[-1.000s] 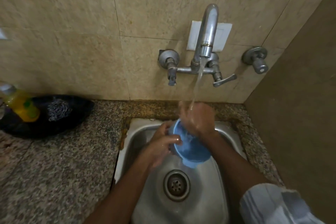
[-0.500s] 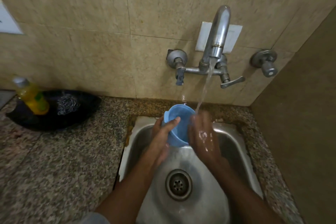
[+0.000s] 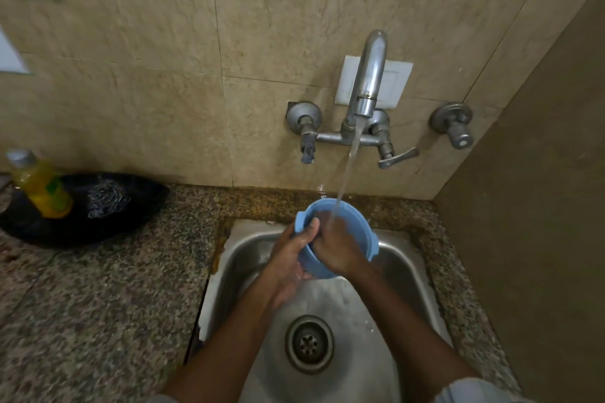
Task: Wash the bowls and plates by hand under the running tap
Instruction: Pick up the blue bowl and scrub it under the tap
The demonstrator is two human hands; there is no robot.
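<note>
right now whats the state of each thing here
tap: running
blue bowl: held over the sink, water streaming in
left hand: grips the bowl's rim
right hand: fingers inside the bowl
sink: wet, drain open
yellow bottle: upright, capped

The surface (image 3: 108, 298) is speckled granite in brown, grey and black, wrapping the left, far and right sides of a steel sink (image 3: 406, 275) set into it at about 5 o'clock. A brownish stain runs along the surface by the sink's far rim at 12 o'clock. At about 9 o'clock, against the tiled wall, a black dish (image 3: 137, 206) lies on the surface. In the dish, 1 yellow bottle (image 3: 41, 188) with a grey cap stands tilted at its left end, and 1 steel scrubber (image 3: 106, 198) lies just right of the bottle.
</note>
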